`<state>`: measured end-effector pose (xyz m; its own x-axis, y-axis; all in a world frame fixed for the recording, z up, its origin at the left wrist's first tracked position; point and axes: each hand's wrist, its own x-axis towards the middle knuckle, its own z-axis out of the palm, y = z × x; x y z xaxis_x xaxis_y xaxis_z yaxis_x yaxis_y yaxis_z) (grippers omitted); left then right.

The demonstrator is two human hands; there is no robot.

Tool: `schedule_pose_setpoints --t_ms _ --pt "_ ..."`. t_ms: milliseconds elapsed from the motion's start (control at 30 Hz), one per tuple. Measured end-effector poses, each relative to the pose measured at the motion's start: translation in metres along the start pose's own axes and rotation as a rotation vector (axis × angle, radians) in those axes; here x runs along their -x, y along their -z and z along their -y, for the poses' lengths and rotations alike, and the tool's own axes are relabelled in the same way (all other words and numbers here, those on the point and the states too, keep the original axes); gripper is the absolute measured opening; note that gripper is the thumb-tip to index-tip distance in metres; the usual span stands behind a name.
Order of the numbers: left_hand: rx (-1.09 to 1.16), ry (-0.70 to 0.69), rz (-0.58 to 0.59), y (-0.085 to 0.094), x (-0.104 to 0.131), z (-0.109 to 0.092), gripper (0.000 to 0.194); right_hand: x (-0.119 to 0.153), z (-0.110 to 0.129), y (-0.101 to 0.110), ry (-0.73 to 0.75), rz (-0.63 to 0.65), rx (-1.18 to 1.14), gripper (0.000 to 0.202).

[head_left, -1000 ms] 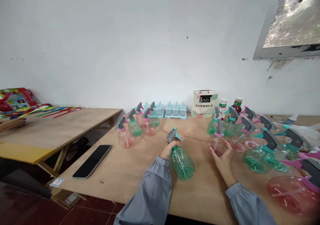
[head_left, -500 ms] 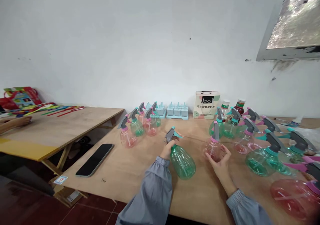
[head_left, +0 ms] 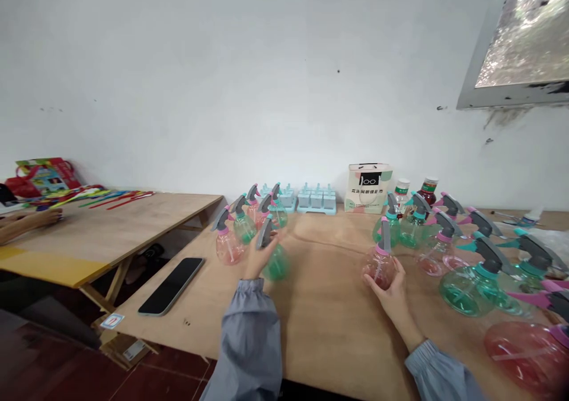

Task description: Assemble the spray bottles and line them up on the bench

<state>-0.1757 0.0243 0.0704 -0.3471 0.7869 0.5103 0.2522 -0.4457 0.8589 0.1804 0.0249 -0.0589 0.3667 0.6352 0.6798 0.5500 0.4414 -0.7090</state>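
Note:
My left hand (head_left: 256, 260) is closed round the neck of a green spray bottle (head_left: 278, 264), whose grey trigger head rises above my fingers. This bottle stands upright or nearly so beside a cluster of pink and green spray bottles, including a pink spray bottle (head_left: 228, 248) to its left. On the right, my right hand (head_left: 393, 289) has its thumb and fingers around the lower body of another pink spray bottle (head_left: 380, 263), which stands upright on the wooden table (head_left: 329, 330). Right of that hand stand several more spray bottles, among them a large green spray bottle (head_left: 466, 288).
A phone (head_left: 172, 285) lies at the table's left. Pale blue ice-pop moulds (head_left: 316, 200), a paper bag (head_left: 368, 188) and two capped bottles line the wall. Another person's hand (head_left: 47, 217) rests on the separate table (head_left: 178, 208) at the left, near coloured strips.
My left hand has carried the green spray bottle left and away from me to the left cluster, turning it from tilted to about upright. My right hand stays on the pink spray bottle.

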Motion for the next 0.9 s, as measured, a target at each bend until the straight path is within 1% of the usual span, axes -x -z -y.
schedule_pose_setpoints --t_ms 67,100,167,267,367,433,500,567,600,633,667,700,767,800,833,867,900 --pt "-0.068 0.01 -0.097 0.017 -0.01 0.011 0.034 0.0 -0.001 -0.001 -0.006 0.021 -0.005 0.099" --pt "-0.097 0.004 -0.126 0.023 -0.015 0.016 0.034 0.0 -0.002 -0.001 -0.011 0.027 -0.007 0.098" --pt "-0.136 -0.021 -0.151 0.029 -0.022 0.024 0.033 0.001 -0.004 -0.002 -0.02 0.026 -0.023 0.098" --pt "-0.154 -0.082 -0.156 0.027 -0.03 0.029 0.037 0.003 -0.007 -0.003 -0.01 0.013 -0.032 0.099" --pt "-0.218 -0.129 -0.207 0.021 -0.037 0.031 0.051 0.004 -0.008 -0.003 0.01 0.017 0.009 0.104" --pt "-0.28 -0.15 -0.294 0.018 -0.037 0.032 0.065 0.005 -0.007 -0.002 0.022 0.038 0.044 0.105" --pt "-0.34 -0.175 -0.449 0.017 -0.034 0.032 0.079 0.005 -0.006 -0.001 0.039 0.053 0.078 0.105" --pt "-0.346 -0.222 -0.579 0.017 -0.025 0.029 0.082 0.007 -0.004 -0.001 0.059 0.06 0.109 0.104" --pt "-0.326 -0.248 -0.597 0.016 -0.019 0.026 0.078 0.008 -0.003 -0.002 0.069 0.065 0.12 0.104" --pt "-0.295 -0.271 -0.572 0.012 -0.012 0.022 0.072 0.01 -0.001 -0.003 0.081 0.078 0.131 0.104" --pt "-0.264 -0.293 -0.506 0.005 -0.004 0.017 0.066 0.012 0.001 -0.005 0.095 0.097 0.14 0.103" --pt "-0.247 -0.311 -0.416 -0.004 0.005 0.011 0.06 0.015 0.004 -0.008 0.114 0.12 0.149 0.103" --pt "-0.216 -0.336 -0.18 -0.033 0.024 -0.001 0.054 0.023 0.013 -0.016 0.152 0.164 0.174 0.101" --pt "-0.184 -0.348 -0.022 -0.05 0.035 -0.007 0.057 0.028 0.018 -0.02 0.168 0.177 0.188 0.1" --pt "-0.083 -0.324 0.205 -0.069 0.045 -0.011 0.067 0.034 0.024 -0.025 0.183 0.183 0.201 0.099" --pt "0.044 -0.28 0.327 -0.086 0.054 -0.015 0.078 0.04 0.029 -0.03 0.195 0.181 0.213 0.099" --pt "0.151 -0.227 0.417 -0.102 0.063 -0.018 0.088 0.046 0.034 -0.035 0.204 0.179 0.223 0.098"
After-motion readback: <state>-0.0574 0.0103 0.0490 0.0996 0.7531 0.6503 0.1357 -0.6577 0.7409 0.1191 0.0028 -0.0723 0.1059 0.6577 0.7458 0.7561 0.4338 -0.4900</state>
